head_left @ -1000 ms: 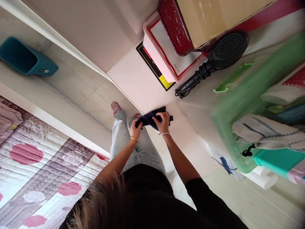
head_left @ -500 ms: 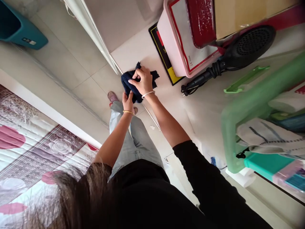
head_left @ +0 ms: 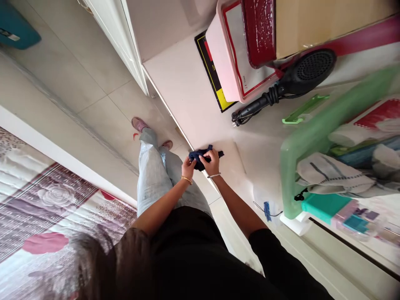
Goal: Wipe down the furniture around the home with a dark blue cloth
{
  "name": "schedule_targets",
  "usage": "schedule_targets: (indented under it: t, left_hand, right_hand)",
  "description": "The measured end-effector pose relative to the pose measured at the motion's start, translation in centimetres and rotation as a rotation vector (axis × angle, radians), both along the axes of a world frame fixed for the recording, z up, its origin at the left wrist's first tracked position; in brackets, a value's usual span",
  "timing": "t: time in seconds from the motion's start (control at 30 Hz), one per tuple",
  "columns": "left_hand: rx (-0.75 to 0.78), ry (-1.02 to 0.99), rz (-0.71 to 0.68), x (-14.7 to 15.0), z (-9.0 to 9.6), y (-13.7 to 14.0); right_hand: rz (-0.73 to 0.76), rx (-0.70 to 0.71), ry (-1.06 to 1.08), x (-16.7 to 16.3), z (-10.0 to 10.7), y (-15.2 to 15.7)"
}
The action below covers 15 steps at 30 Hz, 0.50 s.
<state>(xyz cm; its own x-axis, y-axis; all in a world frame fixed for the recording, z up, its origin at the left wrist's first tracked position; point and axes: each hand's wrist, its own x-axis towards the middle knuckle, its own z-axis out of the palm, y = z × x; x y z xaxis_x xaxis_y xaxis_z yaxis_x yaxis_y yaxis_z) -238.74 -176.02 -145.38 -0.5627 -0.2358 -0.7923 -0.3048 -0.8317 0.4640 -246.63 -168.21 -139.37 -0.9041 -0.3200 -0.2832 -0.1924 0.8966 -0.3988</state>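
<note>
A dark navy cloth [head_left: 200,160], bunched and ragged at its ends, lies at the front edge of the pale tabletop [head_left: 187,96]. My left hand [head_left: 188,167], with a gold bracelet at the wrist, pinches its left end. On the right side my right hand [head_left: 212,162], wearing a silver bangle, grips the cloth between thumb and fingers. A short loose end sticks out beyond the right fingers. Folds hide parts of the fingertips, and whether the cloth rests on the surface or is lifted slightly I cannot tell.
A black hair dryer [head_left: 287,83] with its cord wound round lies beside a pink bin [head_left: 221,54]. Under the bin is a black-and-yellow box [head_left: 212,75]. A green-framed basket [head_left: 286,175] holds cloths at right. Left are a patterned bed [head_left: 46,200] and a teal bin [head_left: 18,29].
Both hands have moved down the picture and slightly right, bringing the navy cloth closer to my body. The cloth now looks more bunched, and the view has shifted a little.
</note>
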Motion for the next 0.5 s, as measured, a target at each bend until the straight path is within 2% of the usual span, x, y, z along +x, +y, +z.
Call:
schedule_targets:
  t: [0.1, 0.23, 0.5]
  left_hand:
    - [-0.029, 0.013, 0.120, -2.2, -1.3, -2.4]
    - [-0.117, 0.031, 0.254, -6.1, -3.3, -7.2]
    - [-0.284, 0.067, 0.444, -15.1, -7.0, -19.3]
  right_hand:
    - [0.058, -0.034, 0.007, -2.7, -0.6, -3.8]
    - [0.193, -0.114, 0.026, -7.6, -1.1, -10.7]
    - [0.227, -0.101, 0.021, -15.5, -2.0, -25.9]
